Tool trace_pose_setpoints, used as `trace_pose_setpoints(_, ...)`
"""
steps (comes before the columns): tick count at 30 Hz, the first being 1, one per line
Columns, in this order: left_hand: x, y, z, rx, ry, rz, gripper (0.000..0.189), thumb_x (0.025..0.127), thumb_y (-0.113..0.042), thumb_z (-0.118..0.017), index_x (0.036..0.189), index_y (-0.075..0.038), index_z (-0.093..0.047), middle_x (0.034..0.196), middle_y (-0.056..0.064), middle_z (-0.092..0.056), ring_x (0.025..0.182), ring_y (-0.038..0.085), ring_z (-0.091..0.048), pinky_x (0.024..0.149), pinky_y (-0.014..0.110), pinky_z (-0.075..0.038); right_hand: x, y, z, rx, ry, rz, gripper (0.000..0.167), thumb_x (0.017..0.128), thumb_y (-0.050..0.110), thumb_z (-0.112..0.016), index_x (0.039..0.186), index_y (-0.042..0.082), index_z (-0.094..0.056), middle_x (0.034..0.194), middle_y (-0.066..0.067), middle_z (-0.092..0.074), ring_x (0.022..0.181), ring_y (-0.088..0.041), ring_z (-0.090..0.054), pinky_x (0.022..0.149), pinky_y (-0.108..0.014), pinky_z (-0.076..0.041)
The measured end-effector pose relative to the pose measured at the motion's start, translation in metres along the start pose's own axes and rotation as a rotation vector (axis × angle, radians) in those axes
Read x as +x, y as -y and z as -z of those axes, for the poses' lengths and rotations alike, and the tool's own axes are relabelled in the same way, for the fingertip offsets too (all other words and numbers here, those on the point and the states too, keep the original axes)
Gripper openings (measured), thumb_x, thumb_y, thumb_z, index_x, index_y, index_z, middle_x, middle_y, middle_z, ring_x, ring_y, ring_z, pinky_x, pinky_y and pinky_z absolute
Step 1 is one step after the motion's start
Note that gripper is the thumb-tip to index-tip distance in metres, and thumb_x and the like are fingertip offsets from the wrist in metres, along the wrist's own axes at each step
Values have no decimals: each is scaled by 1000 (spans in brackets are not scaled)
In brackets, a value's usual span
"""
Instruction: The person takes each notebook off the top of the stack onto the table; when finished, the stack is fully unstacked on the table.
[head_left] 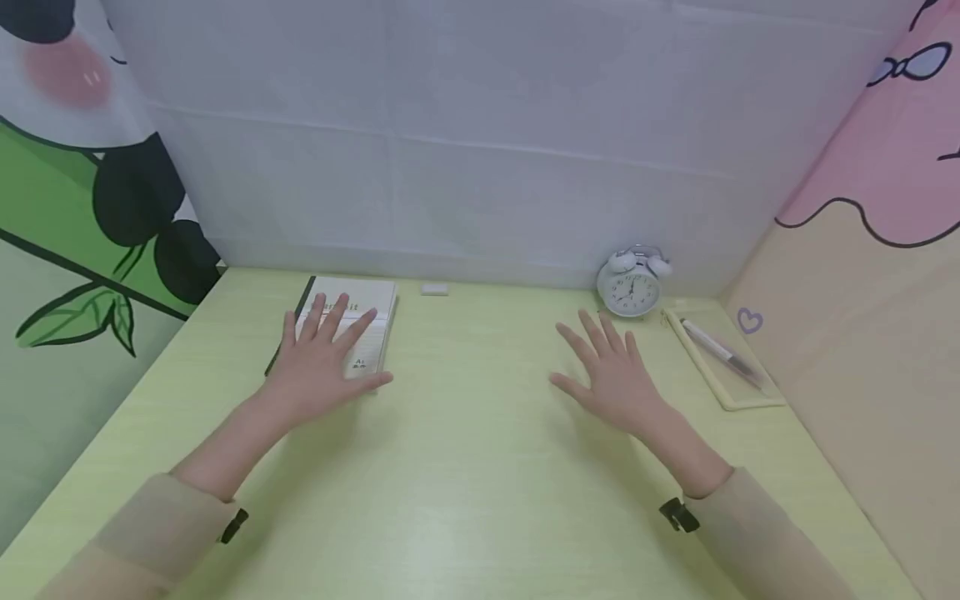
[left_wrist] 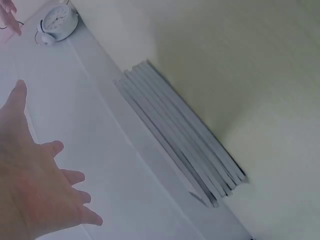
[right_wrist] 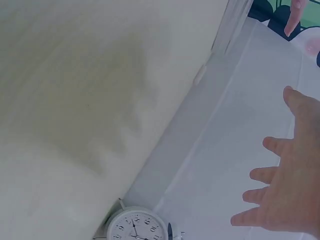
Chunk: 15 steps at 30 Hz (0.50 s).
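Both hands are held up over the pale table with fingers spread, and neither holds anything. My left hand overlaps a stack of notebooks in the head view; the left wrist view shows the edges of several thin notebooks piled together. On the other side, my right hand hovers over bare tabletop, its fingertips pointing toward a white twin-bell alarm clock. Part of that clock's dial shows at the bottom of the right wrist view.
A small white block, perhaps an eraser, lies at the back edge beside the notebooks. At the right, a yellow-rimmed clear pouch has a white and grey pen on or in it. White cloth hangs behind the table.
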<state>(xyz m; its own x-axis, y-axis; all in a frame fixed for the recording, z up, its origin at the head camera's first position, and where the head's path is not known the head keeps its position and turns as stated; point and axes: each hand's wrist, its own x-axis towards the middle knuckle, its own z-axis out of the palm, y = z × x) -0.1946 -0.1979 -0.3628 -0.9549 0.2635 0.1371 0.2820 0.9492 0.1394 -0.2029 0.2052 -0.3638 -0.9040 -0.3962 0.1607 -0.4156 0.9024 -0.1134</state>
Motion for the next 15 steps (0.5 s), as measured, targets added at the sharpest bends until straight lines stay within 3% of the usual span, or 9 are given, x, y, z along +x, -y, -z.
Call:
trace_pose_setpoints(8, 9, 25, 21, 1, -26, -4, 93, 80, -75, -47, 152, -24, -18, 158, 18, -3, 143, 35, 14, 106, 65, 10, 29, 18, 22, 6, -45, 44, 74, 91, 61, -45, 151, 26, -20, 158, -13, -8, 144, -37, -3, 111, -61, -10)
trace_pose_setpoints(15, 19, 56, 21, -13, -71, 6, 95, 82, -70, -50, 152, -17, -16, 157, 20, -4, 143, 37, 12, 106, 66, 8, 59, 41, 26, 101, -56, 101, 75, 91, 56, -49, 151, 21, -21, 159, -11, -6, 145, -31, -1, 114, -54, -11)
